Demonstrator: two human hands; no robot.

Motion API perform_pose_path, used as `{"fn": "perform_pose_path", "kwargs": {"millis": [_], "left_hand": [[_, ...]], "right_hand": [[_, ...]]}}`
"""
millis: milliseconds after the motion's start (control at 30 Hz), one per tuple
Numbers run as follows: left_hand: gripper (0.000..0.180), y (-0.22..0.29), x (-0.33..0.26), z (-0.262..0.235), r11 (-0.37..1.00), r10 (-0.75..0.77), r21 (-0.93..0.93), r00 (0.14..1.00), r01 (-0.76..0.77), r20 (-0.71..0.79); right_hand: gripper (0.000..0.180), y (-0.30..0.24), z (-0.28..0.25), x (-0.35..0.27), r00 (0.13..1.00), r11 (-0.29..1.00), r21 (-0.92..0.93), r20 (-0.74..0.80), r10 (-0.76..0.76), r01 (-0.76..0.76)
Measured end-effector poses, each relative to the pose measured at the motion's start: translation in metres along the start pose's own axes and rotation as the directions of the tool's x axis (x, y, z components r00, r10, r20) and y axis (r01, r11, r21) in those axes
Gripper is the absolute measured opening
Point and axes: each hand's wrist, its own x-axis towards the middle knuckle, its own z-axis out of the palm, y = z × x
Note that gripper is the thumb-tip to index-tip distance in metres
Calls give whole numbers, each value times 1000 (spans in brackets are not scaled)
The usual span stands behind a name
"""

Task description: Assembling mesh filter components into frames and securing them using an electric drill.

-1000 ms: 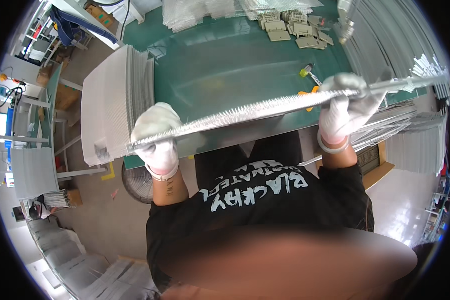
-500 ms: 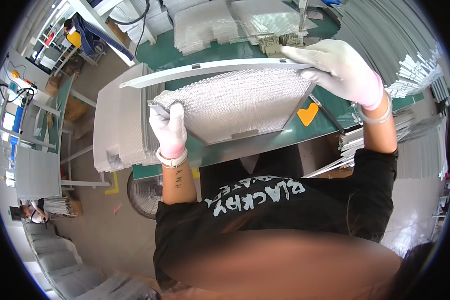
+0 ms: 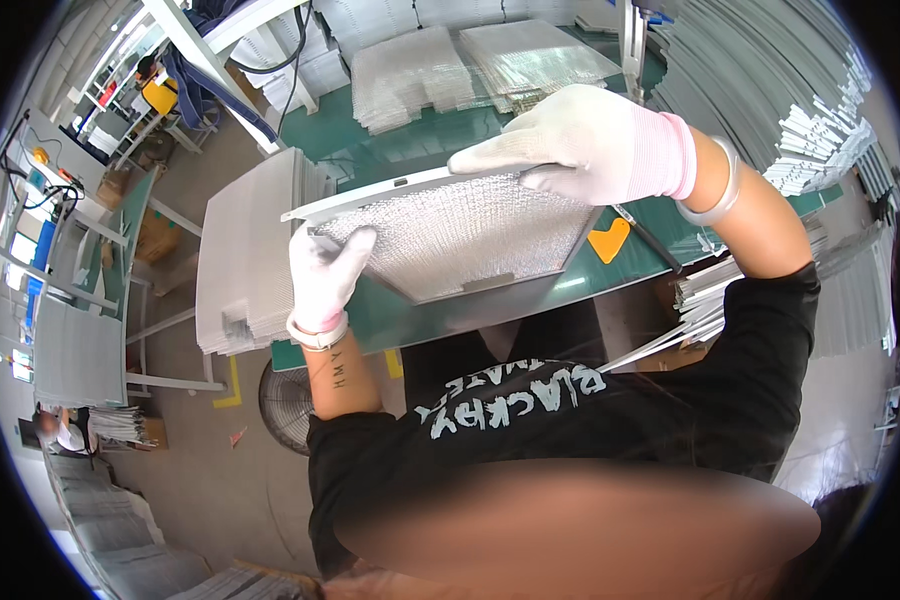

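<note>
A silver mesh filter panel (image 3: 470, 235) is held tilted over the green table, between my two white-gloved hands. Along its upper edge runs a pale metal frame strip (image 3: 370, 191), whose left end sticks out past the mesh. My left hand (image 3: 322, 272) is closed on the panel's left corner, thumb on the mesh face. From above, my right hand (image 3: 595, 145) grips the strip and upper edge right of the middle, fingers stretched along the strip and thumb below. The hand hides the strip's right end. Below the panel's right side lies a yellow heart-shaped scraper (image 3: 608, 242).
A black-handled tool (image 3: 652, 240) lies by the scraper on the green table (image 3: 440, 312). Mesh sheets (image 3: 410, 80) are piled at the back. White panels (image 3: 255, 250) are stacked at left, metal strips (image 3: 820, 150) at right. A floor fan (image 3: 288, 405) stands below the table.
My right hand has slid left along the strip from its right end toward the middle. The strip's left part now sits closer to the mesh. My left hand keeps its corner.
</note>
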Motion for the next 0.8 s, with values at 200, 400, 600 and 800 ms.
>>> {"fn": "perform_pose_path", "kwargs": {"millis": [200, 400, 600, 800], "left_hand": [[24, -1, -2, 21, 965, 255, -40, 960, -261, -115], [63, -12, 4, 44, 897, 400, 12, 801, -442, -444], [53, -35, 15, 36, 821, 570, 288, 692, -493, -443], [37, -39, 16, 41, 802, 596, 388, 662, -455, -455]], "right_hand": [[34, -13, -5, 25, 976, 975, 175, 192, 106, -140], [44, -3, 10, 26, 998, 987, 155, 46, -41, 33], [53, 2, 17, 29, 994, 988, 107, -39, -105, 109], [53, 5, 21, 32, 995, 993, 88, -64, -73, 79]]}}
